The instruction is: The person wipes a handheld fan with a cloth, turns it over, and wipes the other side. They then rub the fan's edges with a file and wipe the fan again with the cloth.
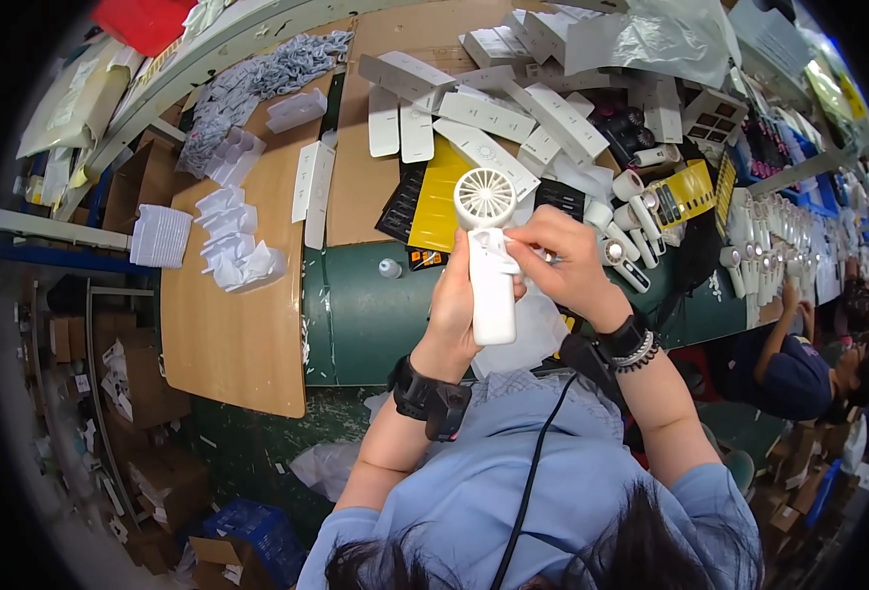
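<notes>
A white handheld fan (494, 307) is held upright in front of me over the table's near edge, its round slotted head (485, 197) pointing away. My left hand (451, 310) is wrapped round the fan's handle from the left side. My right hand (564, 258) pinches at the upper handle just below the head, where a small white flap or strap (494, 258) sticks out; what exactly its fingertips grip is partly hidden. Beyond the fan lie a yellow sheet (438, 197) and several white slim boxes (489, 116).
More white fans (641, 221) lie in a group to the right. A small clear bottle (389, 267) stands on the green mat (376, 329). White folded inserts (233, 236) lie on a wooden board (228, 344) at left. Another person (793, 369) sits at far right.
</notes>
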A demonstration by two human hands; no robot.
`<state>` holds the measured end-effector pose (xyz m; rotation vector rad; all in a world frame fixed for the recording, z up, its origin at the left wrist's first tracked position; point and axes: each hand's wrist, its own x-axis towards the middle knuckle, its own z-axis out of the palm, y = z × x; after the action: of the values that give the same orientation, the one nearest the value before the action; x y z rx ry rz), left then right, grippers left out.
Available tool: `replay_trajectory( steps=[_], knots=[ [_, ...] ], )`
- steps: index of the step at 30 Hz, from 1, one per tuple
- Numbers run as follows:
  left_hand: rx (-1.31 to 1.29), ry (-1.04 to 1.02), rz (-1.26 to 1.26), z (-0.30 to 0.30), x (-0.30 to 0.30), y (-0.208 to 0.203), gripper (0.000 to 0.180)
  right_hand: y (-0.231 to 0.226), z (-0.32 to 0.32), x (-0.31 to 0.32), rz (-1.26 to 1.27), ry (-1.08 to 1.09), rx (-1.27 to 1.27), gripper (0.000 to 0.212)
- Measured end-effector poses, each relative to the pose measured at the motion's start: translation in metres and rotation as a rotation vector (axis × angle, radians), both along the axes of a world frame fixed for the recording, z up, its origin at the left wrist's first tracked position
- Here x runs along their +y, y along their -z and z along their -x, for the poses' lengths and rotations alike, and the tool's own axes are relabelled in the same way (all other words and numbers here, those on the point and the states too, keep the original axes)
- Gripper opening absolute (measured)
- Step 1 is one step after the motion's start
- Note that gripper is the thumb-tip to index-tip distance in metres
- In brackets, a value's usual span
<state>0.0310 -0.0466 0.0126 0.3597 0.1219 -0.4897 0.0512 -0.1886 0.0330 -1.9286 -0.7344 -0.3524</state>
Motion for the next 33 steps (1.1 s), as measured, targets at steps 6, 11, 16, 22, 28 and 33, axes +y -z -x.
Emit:
replay_trajectory(
  steps=[6, 11, 16, 22, 28, 33],
  knots=[
    [0.118, -0.033, -0.317, 0.006, 0.007, -0.010, 0.050, -0.013, 0.045, 0.010, 0.009, -0.127, -0.159, 0.009],
    [-0.052, 0.036, -0.339, 0.009, 0.003, -0.008, 0.051, -0.009, 0.002, -0.007, 0.020, 0.090, -0.199, 0.012],
    [0.120, -0.133, -0.390, 0.005, -0.008, -0.028, 0.051, -0.002, 0.022, 0.000, 0.002, 0.049, -0.226, 0.017],
    [-0.141, 0.099, -0.170, 0.006, 0.014, 0.000, 0.044, -0.019, 0.056, -0.004, 0.040, -0.309, -0.159, 0.012],
    [-0.064, 0.019, -0.212, 0.014, -0.002, -0.018, 0.036, -0.023, 0.013, -0.014, 0.072, 0.049, -0.174, 0.012],
    [-0.031, 0.015, -0.199, 0.010, 0.003, -0.006, 0.035, -0.006, 0.045, -0.001, 0.091, -0.092, -0.259, 0.013]
  ],
)
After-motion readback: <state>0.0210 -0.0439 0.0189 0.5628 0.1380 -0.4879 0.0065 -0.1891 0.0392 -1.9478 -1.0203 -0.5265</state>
